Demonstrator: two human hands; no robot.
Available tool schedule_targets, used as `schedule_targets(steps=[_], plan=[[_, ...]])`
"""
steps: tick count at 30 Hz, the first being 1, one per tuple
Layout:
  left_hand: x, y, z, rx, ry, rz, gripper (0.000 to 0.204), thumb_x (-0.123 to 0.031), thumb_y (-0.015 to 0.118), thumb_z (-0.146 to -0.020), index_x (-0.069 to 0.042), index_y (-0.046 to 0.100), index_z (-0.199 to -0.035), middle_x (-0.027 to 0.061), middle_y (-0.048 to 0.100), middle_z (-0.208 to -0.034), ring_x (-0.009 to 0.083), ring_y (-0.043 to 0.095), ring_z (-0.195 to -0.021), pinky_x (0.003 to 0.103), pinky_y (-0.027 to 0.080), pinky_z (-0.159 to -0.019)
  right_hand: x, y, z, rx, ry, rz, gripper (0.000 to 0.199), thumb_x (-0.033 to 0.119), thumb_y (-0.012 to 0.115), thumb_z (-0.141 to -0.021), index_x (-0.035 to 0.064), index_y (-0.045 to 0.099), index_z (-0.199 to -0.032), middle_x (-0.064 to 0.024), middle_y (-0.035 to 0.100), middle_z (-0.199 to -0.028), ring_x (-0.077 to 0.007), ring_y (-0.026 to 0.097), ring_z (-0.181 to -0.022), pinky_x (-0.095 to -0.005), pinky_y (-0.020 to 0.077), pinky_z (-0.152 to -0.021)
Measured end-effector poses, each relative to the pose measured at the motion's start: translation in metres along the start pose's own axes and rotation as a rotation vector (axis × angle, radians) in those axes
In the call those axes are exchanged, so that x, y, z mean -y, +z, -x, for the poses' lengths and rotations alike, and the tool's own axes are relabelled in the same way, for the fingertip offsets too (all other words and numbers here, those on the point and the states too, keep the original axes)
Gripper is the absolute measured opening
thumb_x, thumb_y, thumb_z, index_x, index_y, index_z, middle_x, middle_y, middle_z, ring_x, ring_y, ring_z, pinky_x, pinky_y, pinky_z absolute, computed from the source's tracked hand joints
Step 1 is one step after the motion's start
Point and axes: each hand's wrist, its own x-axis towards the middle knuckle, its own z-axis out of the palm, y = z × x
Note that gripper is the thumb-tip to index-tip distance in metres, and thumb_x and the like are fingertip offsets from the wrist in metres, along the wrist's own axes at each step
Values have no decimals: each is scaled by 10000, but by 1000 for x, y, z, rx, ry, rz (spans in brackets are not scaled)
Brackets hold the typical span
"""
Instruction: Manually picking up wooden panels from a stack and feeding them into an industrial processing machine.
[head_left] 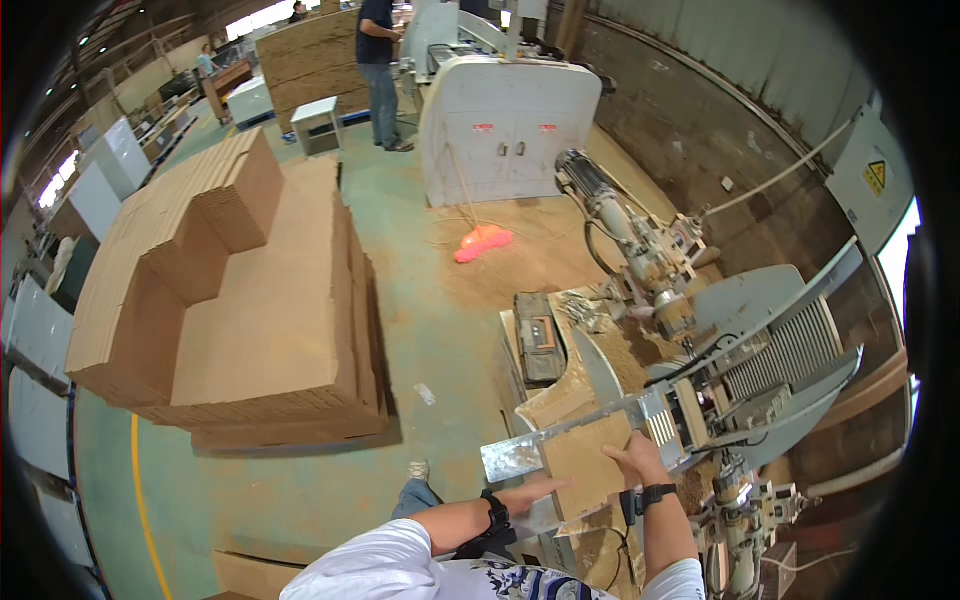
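A brown cardboard sheet point(585, 462) lies on the metal arm of a stitching machine point(700, 400) in front of me. My left hand point(540, 490) lies flat with fingers straight on the sheet's near left edge. The fingers of my right hand point(632, 457) are spread, pressing on the sheet's right side close to the machine head. Both wrists carry black bands. A grey metal bar point(560, 440) runs under the sheet toward the lower left.
A tall stack of flat cardboard sheets point(250, 300) stands on the green floor to my left. A white machine cabinet point(505, 125) is behind, with a person point(380, 70) beside it. A pink bundle of string point(482, 243) lies on the floor. A dark control box point(540, 338) sits by the machine.
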Motion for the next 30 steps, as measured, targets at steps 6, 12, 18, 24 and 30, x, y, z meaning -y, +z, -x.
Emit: schedule_targets(steps=[6,12,18,24,30], plan=[[-11,21,10,31,128,328,435,-139,675,-745,-2,548,-1138,75,595,-1089,140,559,-963,275,444,-828,-23,-2,27,-181,56,-133,738,521,752,-556,7,548,-1044,-211,605,-978,-348,581,-921,-397,460,-778],[-85,13,25,59,548,90,498,-50,672,-749,27,448,-1186,97,583,-1096,175,572,-985,302,463,-843,8,-31,45,-464,-72,-412,724,356,812,-564,13,474,-1105,-159,597,-988,-298,585,-920,-373,459,-803],[-61,-2,-6,-257,530,-387,547,-190,740,-681,-12,463,-1117,121,615,-1022,196,605,-929,312,481,-798,-30,28,8,-428,-224,-818,802,210,801,-622,10,345,-1251,-127,506,-1170,-228,501,-1092,-337,413,-915],[-87,9,20,-306,589,-453,535,-202,745,-680,-28,468,-1103,123,629,-984,199,617,-920,305,486,-783,-9,4,19,-298,-230,-872,869,117,802,-618,26,283,-1309,-109,455,-1234,-226,462,-1136,-355,377,-961],[-70,14,16,-309,511,-405,511,-160,726,-700,-21,467,-1117,130,624,-1006,190,611,-927,304,484,-794,-24,24,8,-402,-289,-919,847,184,812,-598,23,329,-1275,-141,513,-1168,-244,490,-1112,-349,386,-950]])
